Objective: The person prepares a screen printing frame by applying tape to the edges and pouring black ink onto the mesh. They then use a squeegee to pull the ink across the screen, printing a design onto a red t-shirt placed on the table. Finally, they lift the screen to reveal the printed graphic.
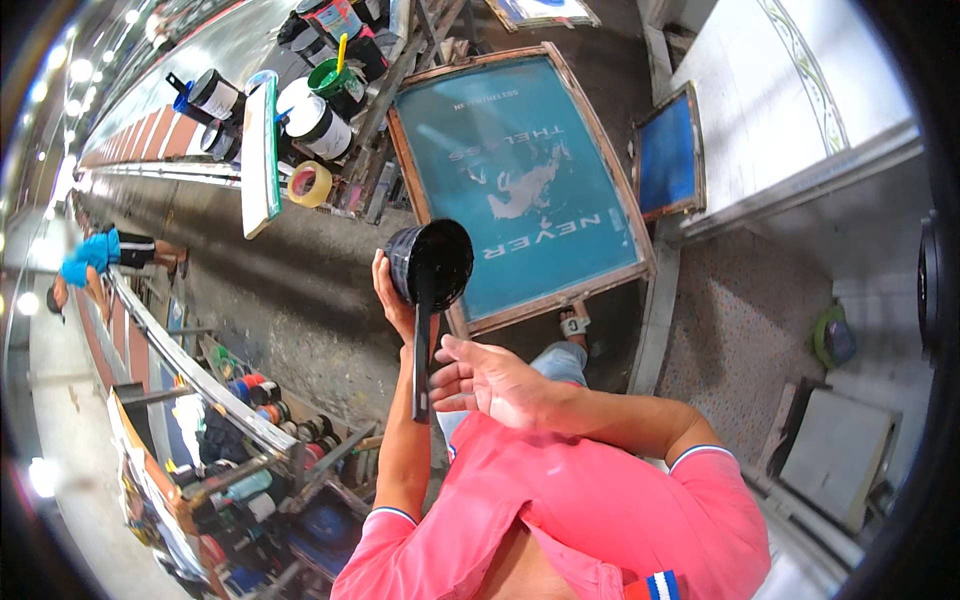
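My left hand (389, 298) grips a black plastic tub (404, 262) from its side. The tub is tilted, its mouth toward me, and dark ink coats the inside. A long black spatula (422, 350) stands in it, its handle sticking out over the rim toward my chest. Just right of that handle is my right hand (495, 385), its fingers apart and holding nothing; whether a fingertip touches the handle I cannot tell. Beyond the tub leans a wood-framed printing screen (520, 130) with teal mesh, pale lettering and a figure.
Ink tubs (325, 130) and a roll of tape (309, 184) crowd a rack at the upper left. A smaller blue screen (667, 155) leans by the white wall at right. A person in a blue shirt (95, 258) bends over a long table. Shelves of bottles (260, 490) stand lower left.
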Demonstrator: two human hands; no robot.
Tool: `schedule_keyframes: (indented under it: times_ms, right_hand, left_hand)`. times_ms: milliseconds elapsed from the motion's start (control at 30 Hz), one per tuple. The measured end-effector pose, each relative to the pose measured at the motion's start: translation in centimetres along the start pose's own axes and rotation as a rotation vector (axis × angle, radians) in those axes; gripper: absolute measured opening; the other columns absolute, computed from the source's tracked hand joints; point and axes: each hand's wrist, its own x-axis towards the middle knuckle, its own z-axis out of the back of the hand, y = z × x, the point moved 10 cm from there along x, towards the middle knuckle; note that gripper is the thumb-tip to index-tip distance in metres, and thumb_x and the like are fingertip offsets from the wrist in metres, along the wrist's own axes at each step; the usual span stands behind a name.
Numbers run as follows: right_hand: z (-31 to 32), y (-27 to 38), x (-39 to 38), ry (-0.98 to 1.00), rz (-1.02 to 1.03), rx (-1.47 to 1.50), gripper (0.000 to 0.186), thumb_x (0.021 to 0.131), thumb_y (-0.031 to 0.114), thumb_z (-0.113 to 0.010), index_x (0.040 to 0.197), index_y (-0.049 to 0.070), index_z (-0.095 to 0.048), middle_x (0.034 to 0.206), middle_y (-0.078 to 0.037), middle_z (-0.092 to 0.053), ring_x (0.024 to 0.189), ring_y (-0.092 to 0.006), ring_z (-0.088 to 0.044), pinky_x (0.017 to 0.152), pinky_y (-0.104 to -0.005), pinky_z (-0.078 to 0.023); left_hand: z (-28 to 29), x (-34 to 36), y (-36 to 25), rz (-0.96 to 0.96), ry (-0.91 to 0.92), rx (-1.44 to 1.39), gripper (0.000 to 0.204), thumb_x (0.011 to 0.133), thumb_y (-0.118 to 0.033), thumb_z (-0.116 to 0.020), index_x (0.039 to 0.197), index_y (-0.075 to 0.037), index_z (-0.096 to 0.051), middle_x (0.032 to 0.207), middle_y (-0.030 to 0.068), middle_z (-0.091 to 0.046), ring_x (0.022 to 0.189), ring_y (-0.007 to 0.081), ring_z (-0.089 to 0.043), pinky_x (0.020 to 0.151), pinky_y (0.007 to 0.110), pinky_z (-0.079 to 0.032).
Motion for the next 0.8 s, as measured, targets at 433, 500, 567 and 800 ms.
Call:
schedule_keyframes:
  times_ms: [433,500,567,800]
  right_hand:
    - [13.8,18.5,-8.8,-0.141,0.008,-1.054,0.016,0.089,0.021,-0.065,0.093,0.005,-0.061,0.079,-0.004,-0.062,0.074,-0.0131,-0.064,0.062,-0.0319,-0.052]
    - [12.7,23.1,-10.7,-0.119,0.347,-1.717,0.017,0.086,0.014,-0.063,0.098,0.002,-0.063,0.078,-0.009,-0.062,0.074,-0.0206,-0.067,0.06,-0.0365,-0.053]
    - [9.6,24.8,-12.1,-0.14,0.6,-2.291,0.026,0.083,0.007,-0.058,0.108,0.001,-0.064,0.089,-0.017,-0.063,0.079,-0.0318,-0.068,0.064,-0.042,-0.055]
    - [6.4,24.9,-12.3,-0.011,0.647,-2.748,0.032,0.086,0.008,-0.055,0.117,0.004,-0.064,0.093,-0.01,-0.06,0.082,-0.0241,-0.067,0.066,-0.0367,-0.055]
  left_hand:
    - [-12.4,-4.2,-3.7,0.201,0.184,0.081,0.094,0.061,-0.006,-0.088,0.142,-0.002,-0.04,0.145,0.0198,-0.044,0.133,0.0372,-0.046,0.112,0.044,-0.036]
    - [-12.6,-3.7,-3.9,0.213,0.272,0.047,0.096,0.059,-0.005,-0.089,0.142,-0.005,-0.041,0.146,0.0191,-0.045,0.134,0.0358,-0.045,0.113,0.042,-0.037]
    - [-12.7,-3.6,-3.9,0.172,0.351,0.085,0.097,0.061,-0.01,-0.091,0.144,-0.005,-0.04,0.147,0.0172,-0.044,0.135,0.0318,-0.045,0.113,0.041,-0.036]
    - [-11.7,-2.7,-3.5,0.291,0.41,-0.032,0.098,0.057,-0.003,-0.089,0.143,-0.005,-0.042,0.147,0.016,-0.046,0.137,0.0335,-0.044,0.113,0.041,-0.037]
